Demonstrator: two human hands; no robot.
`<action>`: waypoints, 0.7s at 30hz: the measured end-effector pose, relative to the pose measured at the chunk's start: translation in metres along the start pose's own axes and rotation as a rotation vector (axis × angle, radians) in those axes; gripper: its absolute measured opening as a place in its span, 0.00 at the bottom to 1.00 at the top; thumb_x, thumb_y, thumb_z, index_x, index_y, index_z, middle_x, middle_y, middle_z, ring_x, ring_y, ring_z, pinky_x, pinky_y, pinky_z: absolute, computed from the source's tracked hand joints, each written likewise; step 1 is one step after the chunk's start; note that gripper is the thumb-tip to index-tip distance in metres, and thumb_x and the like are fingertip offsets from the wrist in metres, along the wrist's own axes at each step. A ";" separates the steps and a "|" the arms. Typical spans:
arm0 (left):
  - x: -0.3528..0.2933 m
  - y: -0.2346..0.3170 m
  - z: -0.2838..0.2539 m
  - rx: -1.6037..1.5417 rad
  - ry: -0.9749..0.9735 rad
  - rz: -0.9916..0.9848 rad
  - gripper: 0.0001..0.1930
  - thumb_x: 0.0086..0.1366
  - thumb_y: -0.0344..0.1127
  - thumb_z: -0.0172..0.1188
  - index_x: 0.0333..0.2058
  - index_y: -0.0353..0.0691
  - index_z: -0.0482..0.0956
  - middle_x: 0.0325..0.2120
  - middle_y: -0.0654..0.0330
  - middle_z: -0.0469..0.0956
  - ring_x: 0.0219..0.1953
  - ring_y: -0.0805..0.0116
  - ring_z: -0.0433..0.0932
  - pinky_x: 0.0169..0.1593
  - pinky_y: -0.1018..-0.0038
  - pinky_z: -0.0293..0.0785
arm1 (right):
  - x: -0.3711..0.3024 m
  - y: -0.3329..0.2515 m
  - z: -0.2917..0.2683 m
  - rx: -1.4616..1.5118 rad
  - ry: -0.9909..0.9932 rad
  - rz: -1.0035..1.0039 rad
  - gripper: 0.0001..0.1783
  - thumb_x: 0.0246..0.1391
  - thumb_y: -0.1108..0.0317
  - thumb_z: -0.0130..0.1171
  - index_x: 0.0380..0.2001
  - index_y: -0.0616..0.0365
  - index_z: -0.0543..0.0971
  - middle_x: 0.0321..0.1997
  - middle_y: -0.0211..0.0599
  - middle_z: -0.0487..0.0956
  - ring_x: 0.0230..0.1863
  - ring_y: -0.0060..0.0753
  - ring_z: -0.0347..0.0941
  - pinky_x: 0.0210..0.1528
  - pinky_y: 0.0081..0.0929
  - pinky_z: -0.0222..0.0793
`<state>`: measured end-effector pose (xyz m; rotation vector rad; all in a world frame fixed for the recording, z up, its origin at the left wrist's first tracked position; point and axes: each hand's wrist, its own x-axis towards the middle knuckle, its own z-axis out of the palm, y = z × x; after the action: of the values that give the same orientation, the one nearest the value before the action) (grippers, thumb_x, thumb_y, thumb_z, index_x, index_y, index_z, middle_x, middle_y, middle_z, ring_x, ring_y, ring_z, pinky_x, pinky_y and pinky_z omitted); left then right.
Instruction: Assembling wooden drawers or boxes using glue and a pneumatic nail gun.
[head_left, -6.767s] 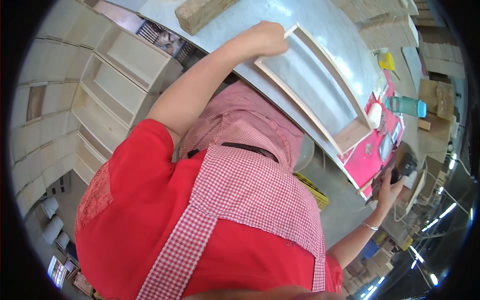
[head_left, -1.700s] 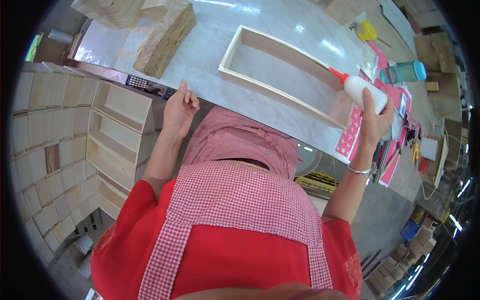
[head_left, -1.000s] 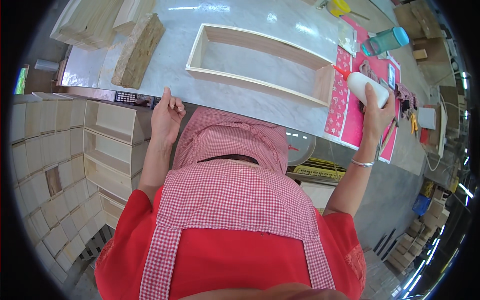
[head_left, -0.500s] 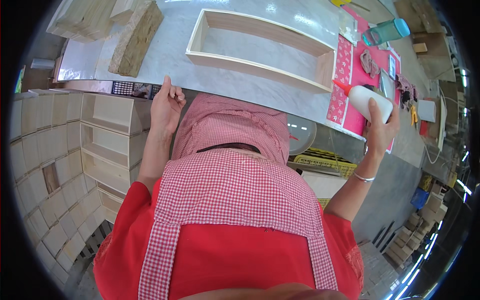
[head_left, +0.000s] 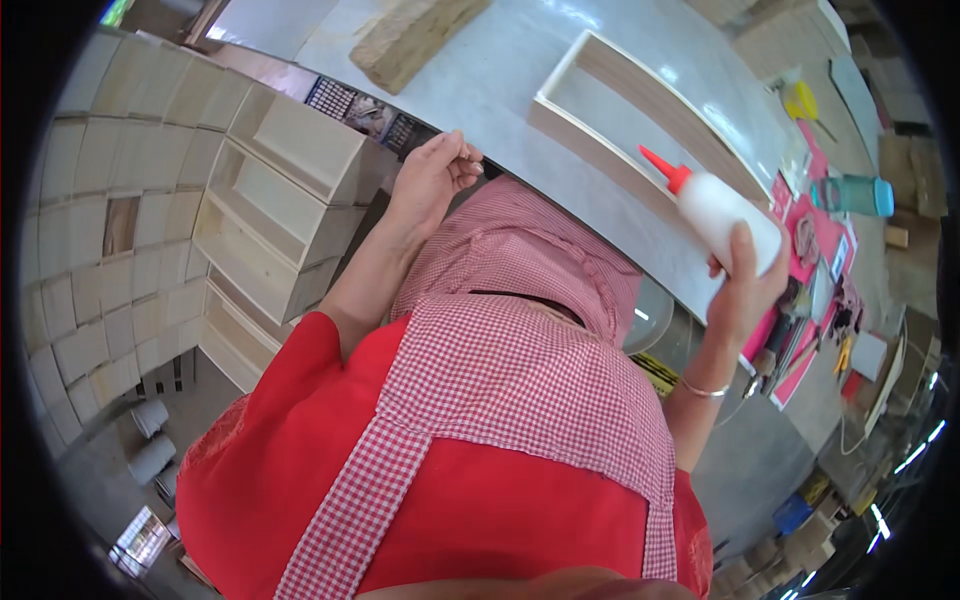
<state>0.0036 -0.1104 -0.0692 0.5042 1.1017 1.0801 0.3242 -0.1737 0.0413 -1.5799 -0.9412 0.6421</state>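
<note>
My right hand (head_left: 745,295) is wrapped round a white squeeze bottle (head_left: 725,220) with a pointed red nozzle. The bottle is tilted, its tip pointing up and left over the near side of a long, shallow pale-wood frame (head_left: 600,155). That frame lies on the grey tabletop (head_left: 480,100), and the bottle and hand hide its right end. Close to the table's near edge, my left hand (head_left: 435,180) has its fingers curled in, with nothing visible in them. It is apart from the frame.
A rough wooden block (head_left: 420,40) lies on the table's far left. Stacked wooden boxes (head_left: 290,205) stand to my left, below table height. At right are a teal bottle (head_left: 850,196), a yellow object (head_left: 800,100) and assorted tools (head_left: 785,345) by a pink mat.
My view has turned and shifted, so the table now slants down to the right. The bottle has come left over the frame's near side. My left hand's fingers have curled in more.
</note>
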 end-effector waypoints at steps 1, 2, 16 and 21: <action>-0.002 0.000 -0.005 -0.009 -0.022 0.019 0.18 0.73 0.47 0.49 0.25 0.45 0.68 0.25 0.65 0.73 0.29 0.74 0.72 0.37 0.77 0.69 | 0.003 -0.002 0.019 0.013 -0.040 -0.022 0.23 0.52 0.62 0.68 0.46 0.62 0.73 0.35 0.37 0.76 0.24 0.23 0.72 0.20 0.18 0.66; -0.002 -0.001 -0.010 -0.019 -0.046 0.037 0.18 0.73 0.47 0.49 0.24 0.46 0.67 0.25 0.65 0.73 0.28 0.74 0.72 0.36 0.77 0.69 | 0.007 -0.002 0.035 0.023 -0.078 -0.045 0.23 0.52 0.61 0.68 0.45 0.62 0.73 0.35 0.37 0.76 0.25 0.23 0.73 0.20 0.18 0.68; 0.003 0.007 -0.051 -0.025 0.101 0.023 0.26 0.71 0.55 0.51 0.16 0.48 0.61 0.20 0.63 0.73 0.26 0.73 0.69 0.35 0.76 0.66 | 0.036 -0.001 0.109 -0.067 -0.151 -0.073 0.23 0.53 0.56 0.68 0.43 0.61 0.74 0.30 0.33 0.76 0.22 0.18 0.69 0.20 0.15 0.65; 0.006 0.007 -0.047 -0.033 0.077 0.004 0.28 0.71 0.55 0.50 0.14 0.49 0.60 0.20 0.64 0.71 0.26 0.74 0.69 0.35 0.76 0.66 | 0.028 -0.009 0.103 -0.098 -0.178 -0.058 0.23 0.50 0.58 0.70 0.41 0.62 0.75 0.33 0.34 0.77 0.28 0.21 0.72 0.24 0.19 0.70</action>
<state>-0.0412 -0.1099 -0.0858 0.4422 1.1489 1.1273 0.2526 -0.0945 0.0300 -1.5941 -1.1614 0.7140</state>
